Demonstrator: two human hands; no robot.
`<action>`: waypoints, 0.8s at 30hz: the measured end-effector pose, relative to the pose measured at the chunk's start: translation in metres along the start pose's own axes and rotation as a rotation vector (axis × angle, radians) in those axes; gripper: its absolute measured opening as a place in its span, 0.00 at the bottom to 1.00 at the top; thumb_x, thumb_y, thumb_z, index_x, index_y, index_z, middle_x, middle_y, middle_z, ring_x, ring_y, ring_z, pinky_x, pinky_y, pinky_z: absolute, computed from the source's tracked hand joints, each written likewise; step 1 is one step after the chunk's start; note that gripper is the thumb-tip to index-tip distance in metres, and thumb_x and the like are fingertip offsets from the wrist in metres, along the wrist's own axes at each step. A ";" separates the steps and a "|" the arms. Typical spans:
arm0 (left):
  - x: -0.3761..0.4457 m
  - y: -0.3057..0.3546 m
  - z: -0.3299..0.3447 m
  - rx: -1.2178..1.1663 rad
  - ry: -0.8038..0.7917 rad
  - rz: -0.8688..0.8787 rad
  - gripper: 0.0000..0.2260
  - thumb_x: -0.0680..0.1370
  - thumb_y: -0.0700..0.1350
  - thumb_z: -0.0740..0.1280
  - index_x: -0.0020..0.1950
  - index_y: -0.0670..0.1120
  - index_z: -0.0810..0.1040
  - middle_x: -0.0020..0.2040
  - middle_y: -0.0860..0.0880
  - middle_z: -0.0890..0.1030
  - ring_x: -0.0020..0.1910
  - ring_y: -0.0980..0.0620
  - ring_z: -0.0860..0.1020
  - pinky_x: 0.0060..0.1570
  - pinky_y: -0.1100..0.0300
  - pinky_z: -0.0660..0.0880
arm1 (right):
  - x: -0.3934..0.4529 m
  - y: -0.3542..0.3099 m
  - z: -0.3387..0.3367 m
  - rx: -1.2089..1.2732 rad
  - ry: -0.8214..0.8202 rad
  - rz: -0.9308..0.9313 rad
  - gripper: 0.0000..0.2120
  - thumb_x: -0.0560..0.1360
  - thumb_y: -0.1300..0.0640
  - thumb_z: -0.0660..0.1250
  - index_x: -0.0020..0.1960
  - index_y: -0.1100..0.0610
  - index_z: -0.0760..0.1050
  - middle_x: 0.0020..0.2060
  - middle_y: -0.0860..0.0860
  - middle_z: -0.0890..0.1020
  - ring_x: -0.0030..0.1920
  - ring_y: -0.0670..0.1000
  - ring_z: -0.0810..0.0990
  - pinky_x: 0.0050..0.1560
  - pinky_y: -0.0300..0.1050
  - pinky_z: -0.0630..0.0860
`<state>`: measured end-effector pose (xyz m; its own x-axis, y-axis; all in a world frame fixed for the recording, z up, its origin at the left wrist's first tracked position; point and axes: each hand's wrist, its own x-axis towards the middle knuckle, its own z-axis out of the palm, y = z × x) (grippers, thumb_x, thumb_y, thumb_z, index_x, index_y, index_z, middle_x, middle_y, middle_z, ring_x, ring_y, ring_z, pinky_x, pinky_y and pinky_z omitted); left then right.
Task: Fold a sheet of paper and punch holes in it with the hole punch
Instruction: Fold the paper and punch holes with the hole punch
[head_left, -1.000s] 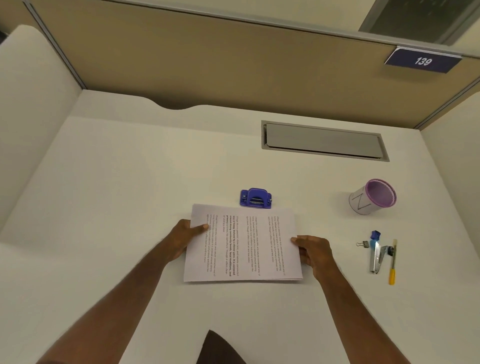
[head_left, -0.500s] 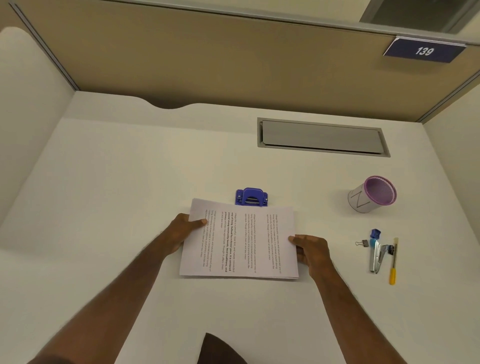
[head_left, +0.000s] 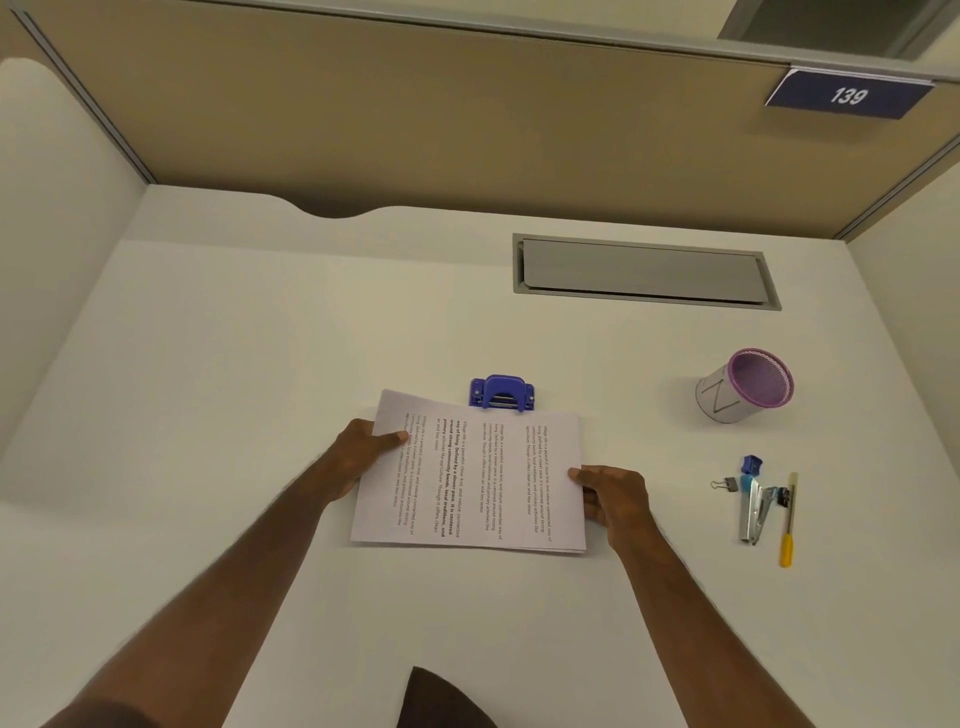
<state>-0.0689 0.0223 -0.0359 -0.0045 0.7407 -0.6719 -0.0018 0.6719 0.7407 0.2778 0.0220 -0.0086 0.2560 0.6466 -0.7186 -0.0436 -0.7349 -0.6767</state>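
A printed sheet of paper (head_left: 483, 483) lies sideways on the white desk, its left edge raised a little. My left hand (head_left: 358, 454) pinches that left edge, thumb on top. My right hand (head_left: 610, 493) grips the right edge, thumb on the page. More sheets show under the lower right corner. A small blue hole punch (head_left: 502, 392) sits just beyond the paper's far edge, partly covered by it.
A purple-rimmed mesh pen cup (head_left: 745, 387) stands at the right. Nearer lie a binder clip (head_left: 724, 484), a blue sharpener (head_left: 751, 464), a metal stapler (head_left: 756, 512) and a yellow pen (head_left: 788, 525). A grey cable hatch (head_left: 644, 270) is set into the desk's back. Partition walls enclose three sides.
The paper's left edge has lifted slightly in my left hand, and its far edge now covers more of the hole punch. Both hands keep their hold.
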 end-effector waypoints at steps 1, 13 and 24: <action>0.000 0.001 0.000 0.002 0.000 -0.001 0.13 0.80 0.43 0.71 0.56 0.34 0.82 0.53 0.36 0.86 0.53 0.33 0.84 0.57 0.36 0.80 | 0.000 -0.001 0.001 0.001 -0.001 0.001 0.03 0.72 0.67 0.73 0.42 0.62 0.80 0.38 0.59 0.85 0.33 0.56 0.84 0.33 0.46 0.82; 0.009 0.008 0.000 0.032 -0.025 0.002 0.13 0.80 0.44 0.71 0.58 0.35 0.82 0.54 0.37 0.86 0.53 0.34 0.84 0.58 0.37 0.80 | 0.002 -0.007 0.001 0.005 0.012 -0.005 0.03 0.73 0.66 0.73 0.43 0.62 0.79 0.36 0.57 0.85 0.30 0.53 0.85 0.27 0.42 0.81; 0.019 0.003 0.013 0.062 0.006 0.007 0.10 0.79 0.47 0.72 0.52 0.41 0.84 0.48 0.41 0.88 0.47 0.39 0.87 0.52 0.43 0.83 | 0.009 -0.014 -0.008 -0.019 0.045 -0.015 0.04 0.73 0.66 0.74 0.42 0.61 0.79 0.37 0.57 0.85 0.33 0.54 0.84 0.28 0.41 0.82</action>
<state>-0.0558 0.0386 -0.0463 -0.0106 0.7455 -0.6664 0.0601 0.6657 0.7438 0.2886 0.0363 -0.0045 0.2997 0.6481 -0.7001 -0.0213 -0.7291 -0.6840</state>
